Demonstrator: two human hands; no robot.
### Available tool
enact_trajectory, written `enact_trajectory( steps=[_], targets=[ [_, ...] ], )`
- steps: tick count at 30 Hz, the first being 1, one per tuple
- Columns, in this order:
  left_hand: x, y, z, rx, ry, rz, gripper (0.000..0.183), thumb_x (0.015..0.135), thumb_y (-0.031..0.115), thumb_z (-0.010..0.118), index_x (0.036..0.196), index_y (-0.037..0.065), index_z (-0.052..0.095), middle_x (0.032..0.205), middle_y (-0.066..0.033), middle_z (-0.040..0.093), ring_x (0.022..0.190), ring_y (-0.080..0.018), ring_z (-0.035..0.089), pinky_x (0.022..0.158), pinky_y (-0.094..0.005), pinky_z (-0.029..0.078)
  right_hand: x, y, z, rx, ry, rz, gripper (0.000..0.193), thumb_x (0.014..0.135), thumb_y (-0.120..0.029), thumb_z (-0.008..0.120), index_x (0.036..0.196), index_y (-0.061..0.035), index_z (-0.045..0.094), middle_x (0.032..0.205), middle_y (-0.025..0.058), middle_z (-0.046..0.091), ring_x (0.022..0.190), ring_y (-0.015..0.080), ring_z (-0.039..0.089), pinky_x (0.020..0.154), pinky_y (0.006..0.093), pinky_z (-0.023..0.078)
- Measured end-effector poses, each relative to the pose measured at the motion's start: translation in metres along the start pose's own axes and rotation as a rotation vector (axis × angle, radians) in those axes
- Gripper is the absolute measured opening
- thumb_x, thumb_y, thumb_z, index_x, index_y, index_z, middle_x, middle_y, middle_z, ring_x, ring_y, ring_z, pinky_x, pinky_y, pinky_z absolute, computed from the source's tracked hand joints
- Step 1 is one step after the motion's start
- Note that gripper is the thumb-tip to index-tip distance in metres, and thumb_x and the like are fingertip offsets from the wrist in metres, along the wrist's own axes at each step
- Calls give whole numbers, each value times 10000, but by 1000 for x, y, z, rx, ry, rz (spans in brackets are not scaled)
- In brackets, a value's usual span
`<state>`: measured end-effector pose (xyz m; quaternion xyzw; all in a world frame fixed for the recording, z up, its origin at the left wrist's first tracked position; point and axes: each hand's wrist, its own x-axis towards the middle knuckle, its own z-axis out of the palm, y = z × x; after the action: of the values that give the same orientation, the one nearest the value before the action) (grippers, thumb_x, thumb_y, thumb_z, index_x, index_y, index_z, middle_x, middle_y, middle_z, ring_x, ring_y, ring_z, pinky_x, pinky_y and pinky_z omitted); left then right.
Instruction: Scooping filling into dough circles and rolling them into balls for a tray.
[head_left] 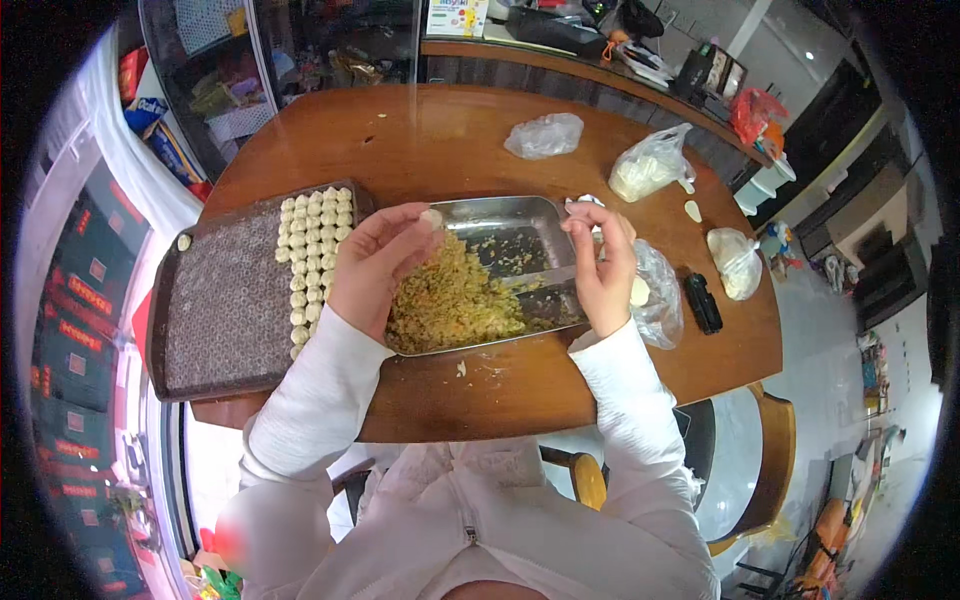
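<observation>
My left hand (380, 262) is closed in a pinch on a small pale dough wrapper (432, 217), above the left side of a metal tray (490, 208). Chopped yellow-green filling (455, 298) is heaped in that tray's left half. A flat metal blade (540, 279) lies over the filling; its far end disappears behind my right hand (604, 262). The right thumb and fingers are drawn together over the tray's right rim, and whatever they hold is too small to make out. Pale round wrappers (640, 292) lie beside that hand on a clear plastic bag (660, 305).
Left of the metal tray, a dark baking tray (225, 310) carries rows of small folded dumplings (315, 235). Plastic bags with pale contents (650, 170) (735, 262) and a crumpled bag (545, 136) rest on the wooden table (430, 130). A black object (703, 303) lies at the right.
</observation>
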<state>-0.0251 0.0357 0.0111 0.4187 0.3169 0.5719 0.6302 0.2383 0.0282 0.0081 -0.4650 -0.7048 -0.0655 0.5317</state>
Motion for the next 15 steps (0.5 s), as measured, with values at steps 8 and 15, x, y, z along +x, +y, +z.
enact_trajectory(
  steps=[8, 15],
  targets=[
    [-11, 8, -9, 85, -35, 128, 285, 842, -32, 667, 1117, 35, 629, 1052, -69, 689, 908, -121, 646, 818, -238, 511, 0, -19, -2, -71, -84, -71, 312, 735, -136, 799, 1010, -126, 654, 738, -33, 577, 750, 145, 574, 926, 365, 300],
    [-48, 70, -85, 356, 198, 280, 294, 815, -87, 664, 1097, -4, 649, 951, -69, 714, 830, -110, 666, 737, -227, 524, -1, -21, -8, -110, -78, -99, 149, 782, -115, 754, 905, -117, 671, 713, -17, 560, 702, 158, 538, 901, 352, 306]
  ],
)
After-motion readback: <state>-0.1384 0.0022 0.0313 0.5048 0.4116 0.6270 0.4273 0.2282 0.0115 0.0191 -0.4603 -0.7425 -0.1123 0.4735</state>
